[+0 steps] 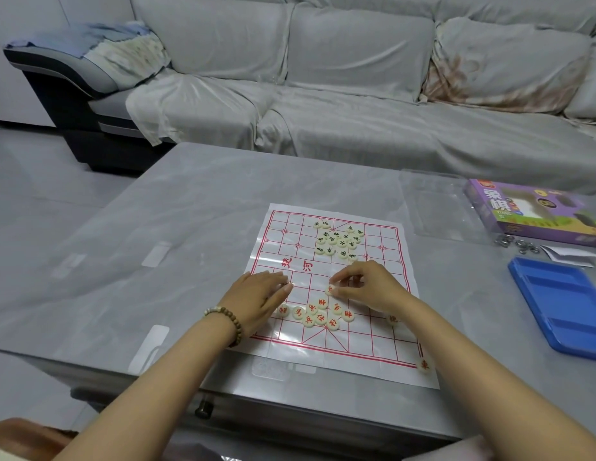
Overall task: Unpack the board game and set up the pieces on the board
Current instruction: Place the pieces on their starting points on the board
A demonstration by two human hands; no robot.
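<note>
Both bare forearms reach in over the near edge of the table (pixel 176 234). The left hand (pixel 261 296) lies flat, palm down, fingers straight and together, pointing toward the right hand (pixel 368 287). The right hand is arched, fingers curled, its thumb and forefinger tips pinching a white piece (pixel 330 290).

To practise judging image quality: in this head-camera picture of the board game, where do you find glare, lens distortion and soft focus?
Head view: glare whitens the glossy board near its front edge and streaks the table; the wide lens bends the sofa and table edges; the far black-marked pieces read softer than the red-marked pieces by the right hand; light is even, shadows faint.
</note>
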